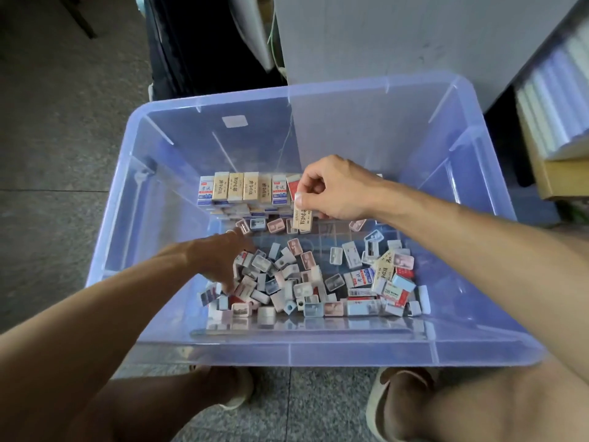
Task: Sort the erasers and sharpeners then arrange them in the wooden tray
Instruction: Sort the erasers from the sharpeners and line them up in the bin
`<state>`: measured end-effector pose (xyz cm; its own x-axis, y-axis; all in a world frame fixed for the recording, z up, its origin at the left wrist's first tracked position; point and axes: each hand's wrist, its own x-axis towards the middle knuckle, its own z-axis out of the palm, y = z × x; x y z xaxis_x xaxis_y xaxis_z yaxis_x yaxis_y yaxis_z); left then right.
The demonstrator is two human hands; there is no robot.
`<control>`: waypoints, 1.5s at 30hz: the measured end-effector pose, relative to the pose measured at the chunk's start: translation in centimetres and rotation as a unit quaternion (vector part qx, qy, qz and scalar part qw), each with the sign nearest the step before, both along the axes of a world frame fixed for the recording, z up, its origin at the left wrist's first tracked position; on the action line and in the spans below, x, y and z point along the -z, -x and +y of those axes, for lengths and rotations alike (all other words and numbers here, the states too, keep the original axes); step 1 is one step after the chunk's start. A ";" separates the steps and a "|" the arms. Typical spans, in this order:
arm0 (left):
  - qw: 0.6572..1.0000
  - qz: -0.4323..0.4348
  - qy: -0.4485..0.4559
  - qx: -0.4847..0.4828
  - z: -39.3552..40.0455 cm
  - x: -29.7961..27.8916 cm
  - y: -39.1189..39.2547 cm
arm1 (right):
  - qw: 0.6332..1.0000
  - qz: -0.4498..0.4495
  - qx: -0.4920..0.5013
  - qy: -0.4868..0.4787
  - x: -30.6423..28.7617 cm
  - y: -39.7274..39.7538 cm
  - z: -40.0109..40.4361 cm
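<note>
A clear blue plastic bin [446, 352] on the floor holds a loose heap of erasers and sharpeners [306, 282]. The right hand [338, 189] pinches a beige eraser [302, 216] beside the upright eraser row [245, 188]; the left hand [220, 260] reaches into the heap, its grip state unclear.

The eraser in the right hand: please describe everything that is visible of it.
The eraser is a small rectangular block in a beige paper-like sleeve with dark printed characters and the word ERASER. It hangs upright, long side vertical, above the bin's contents, just in front of the standing row of erasers. The right hand pinches its upper end; its lower end seems free.
</note>
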<state>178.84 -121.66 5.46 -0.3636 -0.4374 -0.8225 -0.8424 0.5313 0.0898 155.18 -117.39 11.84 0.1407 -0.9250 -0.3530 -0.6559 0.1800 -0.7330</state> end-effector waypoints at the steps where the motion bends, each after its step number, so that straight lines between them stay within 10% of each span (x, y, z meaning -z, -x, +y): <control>1: 1.000 -0.005 0.000 0.007 0.0 0.1 0.0 | 1.000 0.002 0.000 -0.002 0.1 0.0 0.0; 23: 0.993 -0.053 -0.106 0.030 1.2 1.5 -0.4 | 1.000 0.010 -0.019 -0.019 0.3 -0.2 0.5; 45: 0.948 0.251 -0.021 -0.196 1.9 2.2 1.0 | 0.998 0.049 0.007 -0.040 1.0 0.7 0.5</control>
